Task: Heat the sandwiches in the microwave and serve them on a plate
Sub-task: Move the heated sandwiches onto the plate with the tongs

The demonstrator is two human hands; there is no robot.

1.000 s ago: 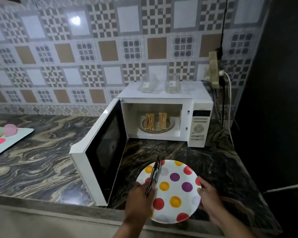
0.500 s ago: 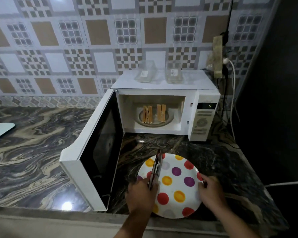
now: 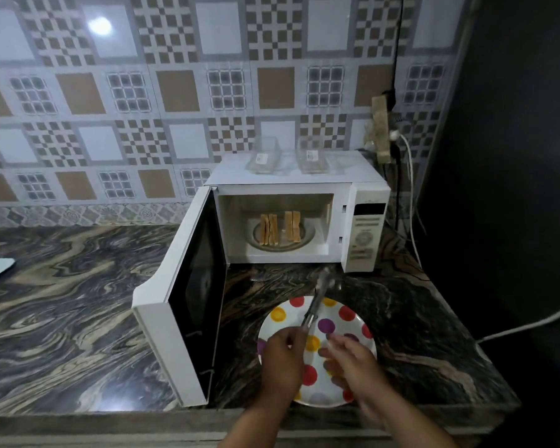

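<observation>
On the marbled surface, a white microwave stands with its door swung wide. Two sandwiches stand upright on the turntable inside. Before it lies a polka-dot plate. Above the plate, the left hand grips metal tongs, their tips angled toward the oven. The right hand, blurred, hovers beside it over the plate with fingers extended and relaxed, holding nothing. Two clear containers rest atop the microwave.
</observation>
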